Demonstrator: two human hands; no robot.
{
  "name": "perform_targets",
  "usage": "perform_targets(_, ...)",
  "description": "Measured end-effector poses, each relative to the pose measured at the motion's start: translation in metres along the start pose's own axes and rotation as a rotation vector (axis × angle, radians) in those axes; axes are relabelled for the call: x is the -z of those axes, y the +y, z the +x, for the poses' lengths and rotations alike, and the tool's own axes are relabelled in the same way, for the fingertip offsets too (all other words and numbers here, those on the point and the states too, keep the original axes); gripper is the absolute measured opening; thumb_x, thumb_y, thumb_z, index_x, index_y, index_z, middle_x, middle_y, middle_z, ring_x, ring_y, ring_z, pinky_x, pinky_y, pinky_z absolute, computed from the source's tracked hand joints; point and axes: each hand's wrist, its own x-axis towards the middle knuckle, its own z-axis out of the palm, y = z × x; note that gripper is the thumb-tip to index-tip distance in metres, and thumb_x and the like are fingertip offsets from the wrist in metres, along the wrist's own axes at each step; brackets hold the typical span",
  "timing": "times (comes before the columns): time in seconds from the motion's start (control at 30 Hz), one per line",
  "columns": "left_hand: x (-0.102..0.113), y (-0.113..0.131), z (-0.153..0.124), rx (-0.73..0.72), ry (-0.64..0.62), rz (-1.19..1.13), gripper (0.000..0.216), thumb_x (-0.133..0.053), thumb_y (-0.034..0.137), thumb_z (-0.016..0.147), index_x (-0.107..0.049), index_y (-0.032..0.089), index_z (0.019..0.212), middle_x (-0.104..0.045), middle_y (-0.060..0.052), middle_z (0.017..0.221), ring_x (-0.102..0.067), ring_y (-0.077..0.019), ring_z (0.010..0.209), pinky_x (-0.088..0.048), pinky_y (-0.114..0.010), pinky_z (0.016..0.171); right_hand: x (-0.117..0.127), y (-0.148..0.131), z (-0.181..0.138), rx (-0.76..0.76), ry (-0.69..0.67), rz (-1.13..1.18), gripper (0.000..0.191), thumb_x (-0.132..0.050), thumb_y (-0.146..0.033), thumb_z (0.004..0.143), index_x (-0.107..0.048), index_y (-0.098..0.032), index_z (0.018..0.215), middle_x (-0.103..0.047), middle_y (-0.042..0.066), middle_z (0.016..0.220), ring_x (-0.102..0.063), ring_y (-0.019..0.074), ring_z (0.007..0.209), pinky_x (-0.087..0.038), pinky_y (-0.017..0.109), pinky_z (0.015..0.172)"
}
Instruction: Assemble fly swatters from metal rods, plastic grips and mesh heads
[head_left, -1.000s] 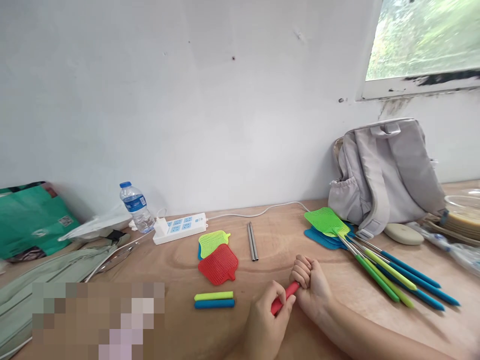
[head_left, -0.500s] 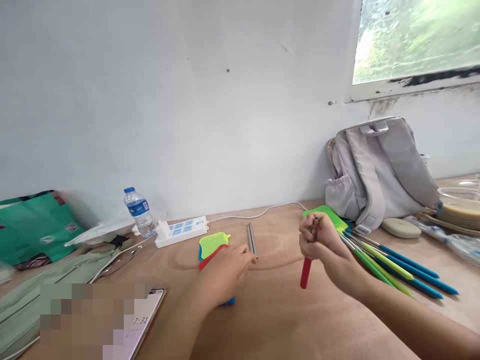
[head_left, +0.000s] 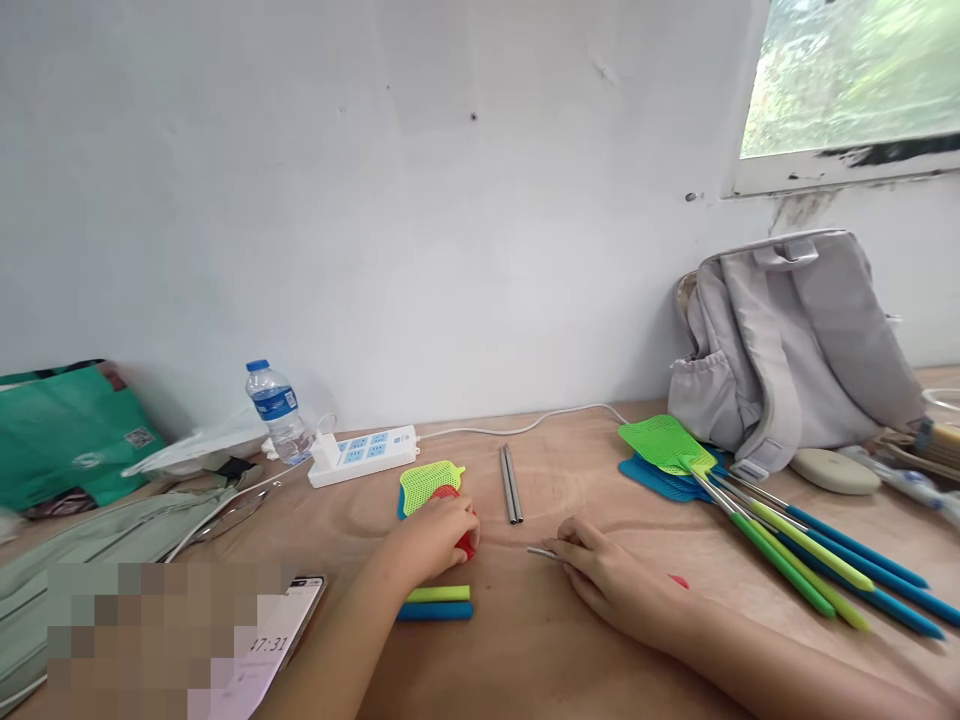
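My left hand [head_left: 435, 538] lies over the red swatter head [head_left: 466, 543], fingers curled on it, beside a yellow-green swatter head [head_left: 427, 484]. Just below that hand, a yellow-green grip [head_left: 438, 594] and a blue grip [head_left: 435, 611] lie side by side. My right hand [head_left: 609, 579] rests low on the wooden table [head_left: 540, 650], fingers closed round a thin metal rod [head_left: 541, 552] that pokes out to the left. A bit of the red grip [head_left: 679, 581] shows behind my right wrist. Two loose metal rods [head_left: 510, 483] lie farther back between my hands.
Several finished swatters [head_left: 787, 540] with green and blue handles lie at the right before a grey backpack [head_left: 795, 350]. A white power strip [head_left: 364, 455], a water bottle [head_left: 276, 408] and a green bag [head_left: 71, 435] stand along the wall. A phone [head_left: 277, 640] lies at the near left.
My right hand has dropped from holding the red grip upright down to the table. My left hand has shifted from near the rods onto the red swatter head.
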Motion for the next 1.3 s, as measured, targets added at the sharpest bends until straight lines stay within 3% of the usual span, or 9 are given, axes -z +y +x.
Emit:
perform_targets(0.17, -0.004, -0.005, 0.003, -0.115, 0.074, 0.032, 0.009, -0.061, 0.012, 0.073, -0.056, 0.020, 0.073, -0.056, -0.001, 0.100, -0.050, -0.0204, 0.098, -0.040, -0.034, 0.085, 0.015, -0.007, 0.003, -0.115, -0.084, -0.236, 0.034, -0.040, -0.018, 0.085, -0.059, -0.026, 0.112, -0.061, 0.006, 0.098, -0.057, 0.0215, 0.091, -0.045, 0.035, 0.081)
perform_targets(0.37, -0.009, -0.009, 0.013, -0.268, 0.222, 0.074, 0.013, -0.043, 0.013, 0.086, -0.051, 0.021, 0.081, -0.058, -0.002, 0.097, -0.035, -0.0215, 0.121, -0.030, -0.039, 0.100, 0.016, -0.012, 0.001, -0.129, 0.034, -0.185, 0.035, -0.037, -0.024, 0.090, -0.050, -0.030, 0.121, -0.062, 0.003, 0.107, -0.061, 0.0188, 0.089, -0.047, 0.030, 0.074)
perform_targets(0.5, 0.005, 0.003, 0.008, -0.319, 0.327, 0.039, 0.020, -0.030, 0.015, 0.091, -0.049, 0.021, 0.092, -0.055, -0.004, 0.102, -0.036, -0.0207, 0.118, -0.027, -0.042, 0.101, 0.013, -0.014, -0.003, -0.070, 0.170, -0.152, 0.031, -0.035, -0.027, 0.092, -0.050, -0.027, 0.120, -0.062, 0.005, 0.100, -0.061, 0.0153, 0.082, -0.048, 0.026, 0.071)
perform_targets(0.6, 0.021, 0.023, -0.008, -0.245, 0.265, -0.140, 0.021, -0.026, 0.025, 0.093, -0.047, 0.024, 0.091, -0.052, -0.003, 0.100, -0.043, -0.0190, 0.105, -0.038, -0.037, 0.090, 0.011, -0.013, -0.005, 0.003, 0.300, -0.138, 0.028, -0.038, -0.025, 0.091, -0.051, -0.024, 0.116, -0.061, 0.005, 0.096, -0.061, 0.0136, 0.080, -0.048, 0.023, 0.066)
perform_targets(0.7, 0.031, 0.043, -0.024, -0.165, 0.160, -0.234, 0.015, -0.031, 0.030, 0.090, -0.044, 0.025, 0.096, -0.050, -0.002, 0.100, -0.045, -0.0194, 0.100, -0.040, -0.037, 0.085, 0.011, -0.013, -0.008, 0.100, 0.399, -0.134, 0.025, -0.041, -0.022, 0.090, -0.053, -0.023, 0.112, -0.060, 0.005, 0.093, -0.060, 0.0118, 0.077, -0.047, 0.021, 0.066)
perform_targets(0.83, 0.037, 0.062, -0.032, -0.128, 0.059, -0.198, 0.008, -0.045, 0.026, 0.080, -0.042, 0.024, 0.087, -0.050, -0.001, 0.096, -0.046, -0.0206, 0.096, -0.042, -0.035, 0.080, 0.011, -0.020, -0.011, 0.162, 0.333, -0.159, 0.029, -0.043, -0.019, 0.089, -0.053, -0.025, 0.115, -0.061, 0.004, 0.089, -0.060, 0.0110, 0.075, -0.047, 0.021, 0.067)
perform_targets(1.0, 0.037, 0.069, -0.033, -0.116, 0.052, -0.146, 0.018, -0.041, 0.010, 0.070, -0.037, 0.024, 0.081, -0.051, 0.001, 0.091, -0.049, -0.0175, 0.089, -0.041, -0.028, 0.073, 0.010, -0.032, -0.012, 0.129, 0.226, -0.181, 0.037, -0.043, -0.019, 0.088, -0.048, -0.028, 0.123, -0.061, 0.004, 0.094, -0.061, 0.0110, 0.074, -0.048, 0.022, 0.067)
perform_targets(1.13, 0.035, 0.071, -0.033, -0.125, 0.038, -0.130, 0.022, -0.043, 0.011, 0.062, -0.035, 0.023, 0.079, -0.053, 0.001, 0.087, -0.049, -0.0189, 0.086, -0.041, -0.027, 0.068, 0.011, -0.033, -0.013, 0.116, 0.213, -0.162, 0.037, -0.043, -0.018, 0.088, -0.049, -0.029, 0.123, -0.062, 0.004, 0.094, -0.062, 0.0110, 0.075, -0.048, 0.021, 0.067)
perform_targets(1.3, 0.031, 0.081, -0.030, -0.131, 0.074, 0.028, 0.022, -0.045, 0.011, 0.060, -0.035, 0.022, 0.076, -0.055, -0.001, 0.077, -0.050, -0.0214, 0.080, -0.039, -0.031, 0.072, 0.013, -0.032, -0.014, 0.204, 0.253, -0.163, 0.035, -0.045, -0.016, 0.086, -0.051, -0.026, 0.120, -0.062, 0.003, 0.091, -0.061, 0.0110, 0.074, -0.047, 0.021, 0.065)
